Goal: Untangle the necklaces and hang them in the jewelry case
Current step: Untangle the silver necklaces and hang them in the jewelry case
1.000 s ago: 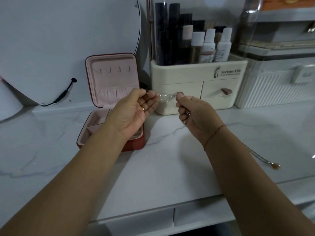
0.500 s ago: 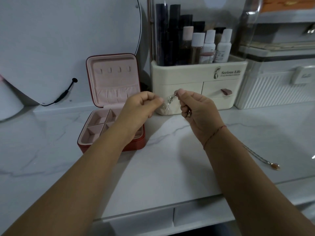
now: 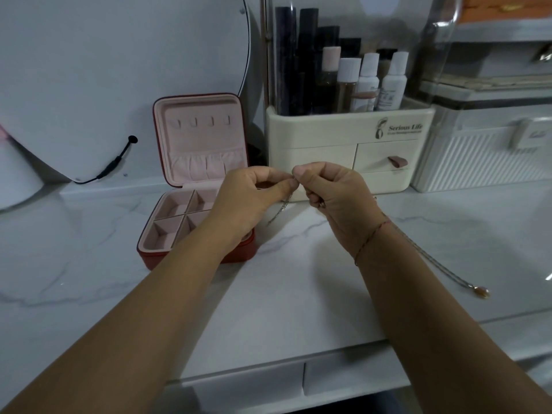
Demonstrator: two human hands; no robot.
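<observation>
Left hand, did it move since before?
Yes. The left hand slid right, uncovering more of the jewelry case tray, and now meets the right hand at the necklace.

Dim, cool, flat indoor light. Soft diffuse shadows on the marble surface [image 3: 298,294]. Bright glare streak on the clear lid [image 3: 442,16]. Wide-angle bending at the edges. Thin necklace [image 3: 280,209] barely resolves, slightly noisy.

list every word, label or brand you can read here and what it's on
"Serious Life": front of the cream organizer, beside a small logo.
Smaller line under it: too blurred to read.
Labels on the white bottles: print too small to read.
Script mark on the latch of the ribbed white box: blurred, unreadable.
</observation>
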